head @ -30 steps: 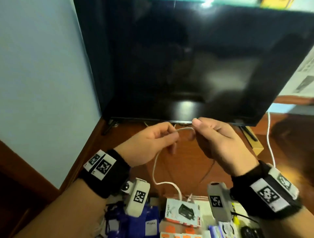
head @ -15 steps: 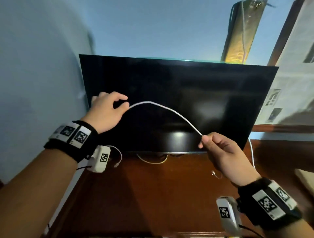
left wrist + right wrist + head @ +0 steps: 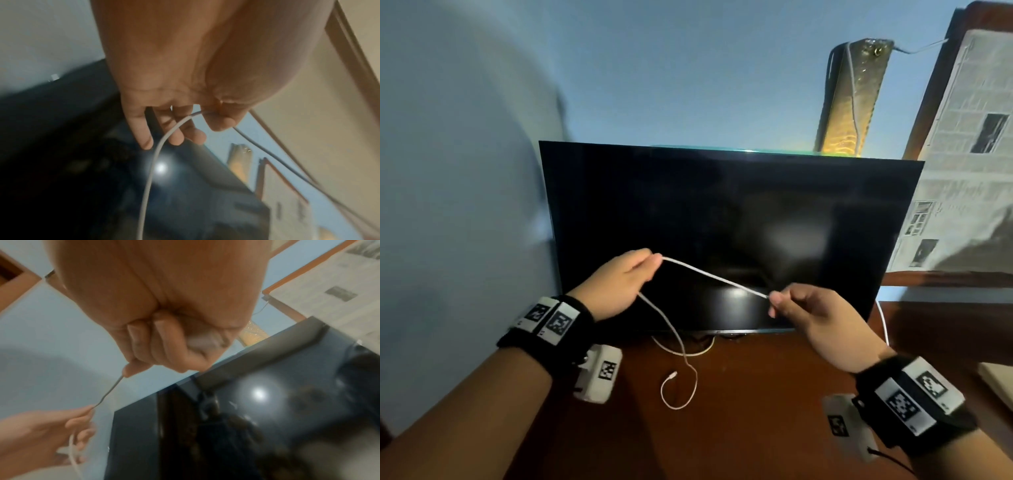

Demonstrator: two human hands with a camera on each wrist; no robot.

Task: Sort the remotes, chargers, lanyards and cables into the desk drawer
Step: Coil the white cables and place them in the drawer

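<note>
A thin white cable point(image 3: 714, 278) is stretched in the air in front of the dark screen. My left hand point(image 3: 619, 284) pinches it at its upper left, thumb against forefinger point(image 3: 218, 116). My right hand point(image 3: 804, 310) pinches the other end at the lower right point(image 3: 131, 368). From the left hand the rest of the cable hangs down, curls in a loop point(image 3: 681, 390) over the brown desk point(image 3: 739, 411) and ends in a small plug point(image 3: 672, 376). The drawer is out of view.
A black TV screen point(image 3: 739, 222) stands at the back of the desk against a blue wall. Another white cable point(image 3: 883, 322) runs down at the screen's right edge. A pale box corner point(image 3: 996, 380) lies at the right. Newspaper sheets point(image 3: 962, 171) cover the window.
My left hand has come down and toward the right hand, so the stretch of cable between them is shorter and straighter. The free end now hangs in a loop over the desk.
</note>
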